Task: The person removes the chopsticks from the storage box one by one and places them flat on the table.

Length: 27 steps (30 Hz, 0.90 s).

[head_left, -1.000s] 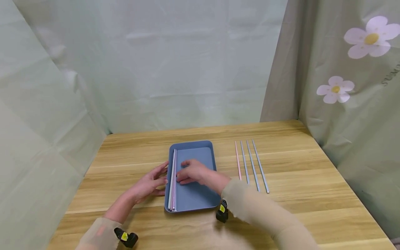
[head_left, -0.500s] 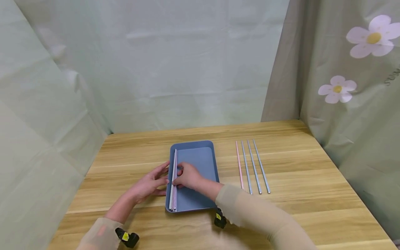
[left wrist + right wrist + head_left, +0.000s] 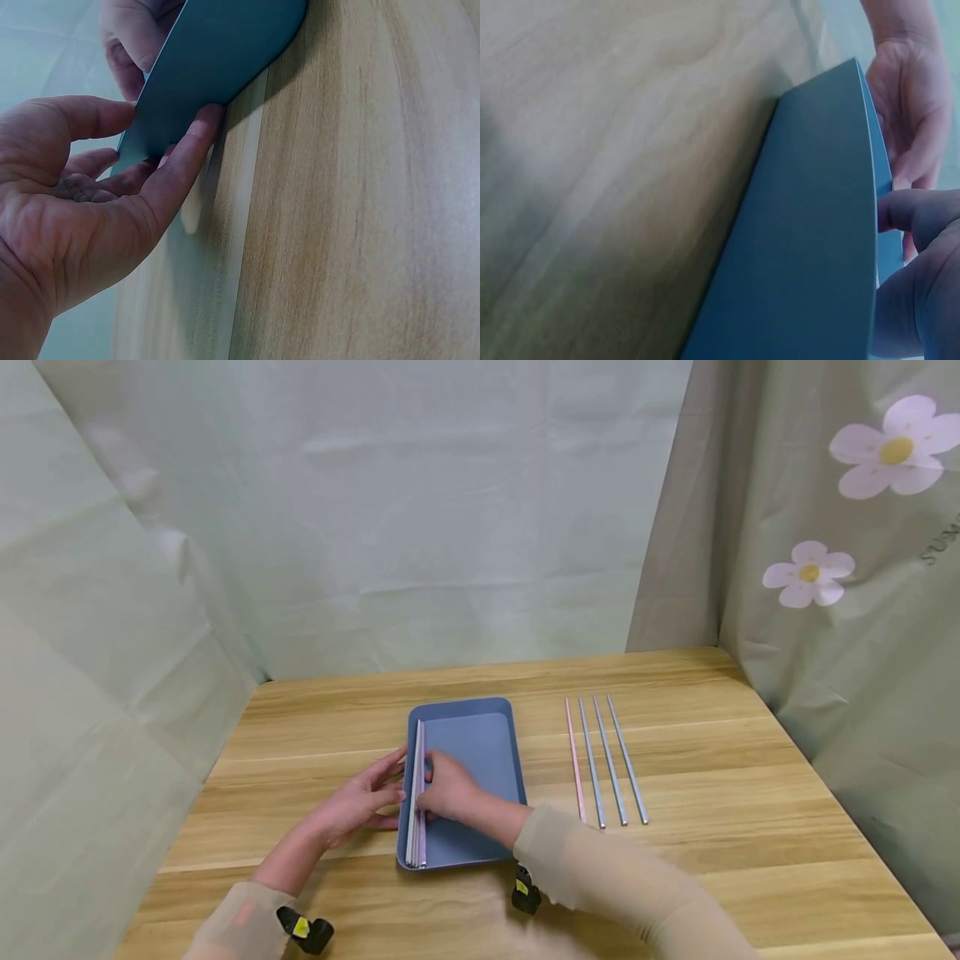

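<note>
In the head view, a shallow blue tray (image 3: 480,735) lies on the table. Several pale, shiny chopsticks (image 3: 415,847) lie lengthwise along its left inner side. My left hand (image 3: 360,806) rests against the tray's left side; in the left wrist view its thumb touches the rim and another finger lies along the outer wall (image 3: 225,56). From the right, my right hand (image 3: 453,789) reaches inside the tray, its fingers curled at the chopsticks and pinching there. The tray wall (image 3: 802,225) partly hides this hand in the right wrist view; its exact hold is not visible.
To the right of the tray, a pink chopstick (image 3: 574,760) and three blue ones (image 3: 611,760) lie side by side, apart, on the wooden table (image 3: 712,860). Curtains (image 3: 480,527) stand behind and at both sides.
My right hand has shifted left and slightly down, from beside the chopsticks onto them, and its fingers have closed there. The bundle's far ends spread slightly. My left hand stays in place.
</note>
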Available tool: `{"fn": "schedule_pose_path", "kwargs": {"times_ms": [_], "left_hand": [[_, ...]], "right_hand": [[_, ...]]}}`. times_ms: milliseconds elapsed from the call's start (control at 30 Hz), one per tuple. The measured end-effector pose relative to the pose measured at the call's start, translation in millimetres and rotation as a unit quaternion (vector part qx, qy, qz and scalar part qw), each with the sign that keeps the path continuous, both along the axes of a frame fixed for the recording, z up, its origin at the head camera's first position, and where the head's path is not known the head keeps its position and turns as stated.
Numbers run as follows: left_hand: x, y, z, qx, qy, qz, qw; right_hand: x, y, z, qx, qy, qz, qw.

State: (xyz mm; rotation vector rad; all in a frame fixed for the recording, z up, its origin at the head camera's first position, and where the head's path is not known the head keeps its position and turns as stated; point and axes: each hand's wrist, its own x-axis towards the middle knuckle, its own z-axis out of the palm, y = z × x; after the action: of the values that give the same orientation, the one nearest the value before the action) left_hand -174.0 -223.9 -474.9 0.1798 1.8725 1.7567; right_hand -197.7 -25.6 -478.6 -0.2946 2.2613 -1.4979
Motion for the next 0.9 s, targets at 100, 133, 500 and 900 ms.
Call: {"fn": "schedule_pose_path", "kwargs": {"times_ms": [100,133,500,900], "left_hand": [[0.5,0.6,0.3,-0.002,0.001,0.002,1.0],[0.7,0.8,0.4,-0.002,0.0,0.002,1.0],[0.9,1.1,2.9,-0.005,-0.003,0.007,1.0],[0.7,0.9,2.1,-0.005,-0.003,0.009,0.9999]], "right_hand": [[1.9,-0.8,1.6,0.023,0.022,0.006,0.9995],[2.5,-1.0,2.4,0.033,0.032,0.008,0.9989],[0.2,-0.1,2.8,-0.012,-0.004,-0.014,0.9998],[-3.2,5.7,10.6,-0.038,-0.077,-0.043,0.9954]]}}
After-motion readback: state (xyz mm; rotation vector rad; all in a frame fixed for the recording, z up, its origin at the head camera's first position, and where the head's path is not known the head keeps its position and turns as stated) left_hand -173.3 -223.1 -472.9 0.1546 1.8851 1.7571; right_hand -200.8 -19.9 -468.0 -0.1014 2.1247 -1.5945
